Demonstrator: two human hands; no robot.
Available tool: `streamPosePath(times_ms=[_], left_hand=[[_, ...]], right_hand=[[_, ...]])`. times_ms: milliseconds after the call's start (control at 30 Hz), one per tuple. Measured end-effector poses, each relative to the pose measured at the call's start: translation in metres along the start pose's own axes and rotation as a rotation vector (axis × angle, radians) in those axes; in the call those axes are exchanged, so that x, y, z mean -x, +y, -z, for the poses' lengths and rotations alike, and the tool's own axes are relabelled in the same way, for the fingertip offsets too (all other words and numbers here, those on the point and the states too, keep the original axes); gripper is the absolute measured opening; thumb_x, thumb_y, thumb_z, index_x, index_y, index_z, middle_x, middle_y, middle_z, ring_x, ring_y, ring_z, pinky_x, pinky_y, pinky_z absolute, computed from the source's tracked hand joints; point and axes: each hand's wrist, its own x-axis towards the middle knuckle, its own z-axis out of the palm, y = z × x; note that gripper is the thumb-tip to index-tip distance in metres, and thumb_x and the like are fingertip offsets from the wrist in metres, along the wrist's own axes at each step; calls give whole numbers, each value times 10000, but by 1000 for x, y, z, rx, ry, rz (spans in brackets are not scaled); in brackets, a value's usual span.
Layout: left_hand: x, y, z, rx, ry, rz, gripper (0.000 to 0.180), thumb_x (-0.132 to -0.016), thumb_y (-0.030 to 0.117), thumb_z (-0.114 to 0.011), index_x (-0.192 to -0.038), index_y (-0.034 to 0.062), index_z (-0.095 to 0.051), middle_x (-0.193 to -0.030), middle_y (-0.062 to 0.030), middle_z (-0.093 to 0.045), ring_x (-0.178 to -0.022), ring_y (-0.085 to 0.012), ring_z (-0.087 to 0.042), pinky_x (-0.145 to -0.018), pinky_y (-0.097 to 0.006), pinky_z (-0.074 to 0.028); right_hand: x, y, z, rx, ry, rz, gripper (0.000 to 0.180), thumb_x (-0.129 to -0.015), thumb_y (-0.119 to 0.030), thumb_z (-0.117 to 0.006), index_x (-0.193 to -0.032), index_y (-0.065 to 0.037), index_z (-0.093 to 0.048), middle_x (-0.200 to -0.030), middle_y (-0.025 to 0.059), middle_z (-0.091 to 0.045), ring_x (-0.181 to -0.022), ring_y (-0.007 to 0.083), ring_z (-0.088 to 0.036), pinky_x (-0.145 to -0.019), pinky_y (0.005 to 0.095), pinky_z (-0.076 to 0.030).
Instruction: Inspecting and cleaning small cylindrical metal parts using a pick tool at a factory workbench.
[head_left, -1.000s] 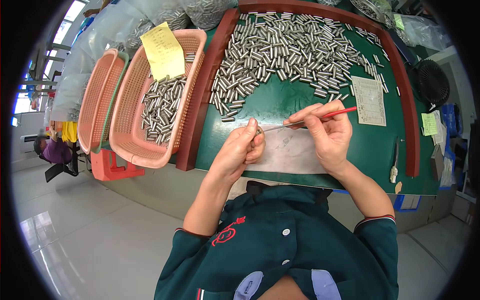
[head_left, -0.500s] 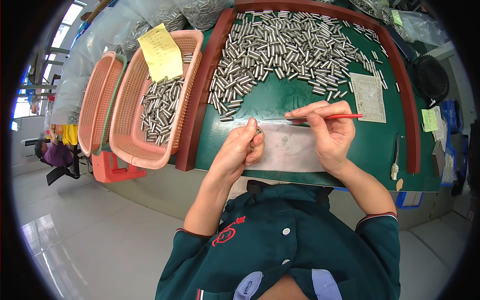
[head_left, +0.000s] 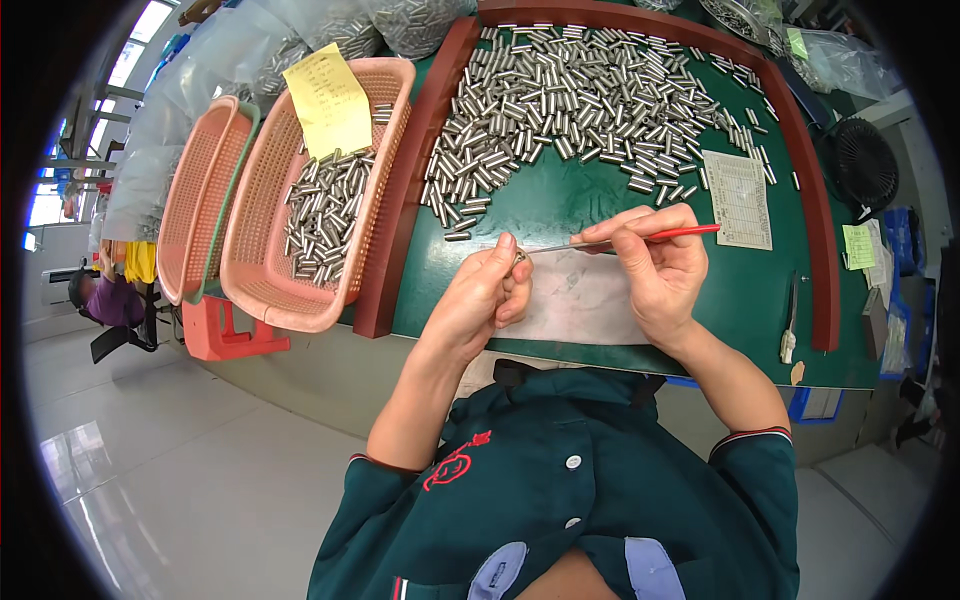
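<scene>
My left hand (head_left: 473, 302) is closed on a small metal cylinder (head_left: 520, 257); just its end shows between thumb and curled fingers, the rest being hidden. In my right hand (head_left: 665, 275) is a slim red-handled tool (head_left: 688, 232) with a thin metal shaft, pinched between thumb and fingers. The shaft points left, and its tip meets the end of the cylinder. Whether the tip sits inside the cylinder I cannot tell. Beneath both hands lies a pale cloth (head_left: 575, 305). Beyond them spreads a heap of shiny metal cylinders (head_left: 570, 95) on the green tabletop (head_left: 560, 195).
Red-brown rails (head_left: 395, 220) border the work area. Left of it stands a pink basket (head_left: 245, 250) with metal cylinders and a yellow note (head_left: 328, 100). A printed sheet (head_left: 740, 200), a thin tool (head_left: 790, 320) and a black fan (head_left: 863, 160) are to the right. Another person (head_left: 115, 298) sits far left.
The red-handled tool has shifted slightly left and tilted, its tip now at the cylinder's end. Both hands keep their grips. The whole view has shifted slightly.
</scene>
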Motion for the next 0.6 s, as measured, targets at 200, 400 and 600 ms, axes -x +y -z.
streamPosePath(times_ms=[200, 400, 600], left_hand=[[0, 1, 0, 18, -2, 9, 427, -951, 439, -281, -743, 94, -423, -457, 12, -366, -395, -67, -265, -396, -210, -221], [0, 1, -1, 20, 0, -4, 419, -953, 430, -283, -759, 89, -429, -458, 3, -375, -393, -75, -272, -403, -218, -241], [-1, 0, 1, 45, -20, -14, 411, -953, 419, -292, -767, 83, -438, -455, -8, -395, -397, -77, -296, -406, -214, -258]], right_hand=[[3, 3, 0, 36, -59, 53, 114, -838, 44, -528, -899, 3, -442, -843, 176, -609, -789, 207, -622, -718, 300, -524], [1, 0, 1, 54, -54, 66, 114, -838, 46, -528, -899, 2, -441, -848, 176, -608, -782, 206, -620, -715, 303, -523], [-6, -6, 8, 87, 60, 129, 117, -849, 49, -508, -913, 1, -423, -841, 170, -603, -777, 204, -615, -710, 302, -522]])
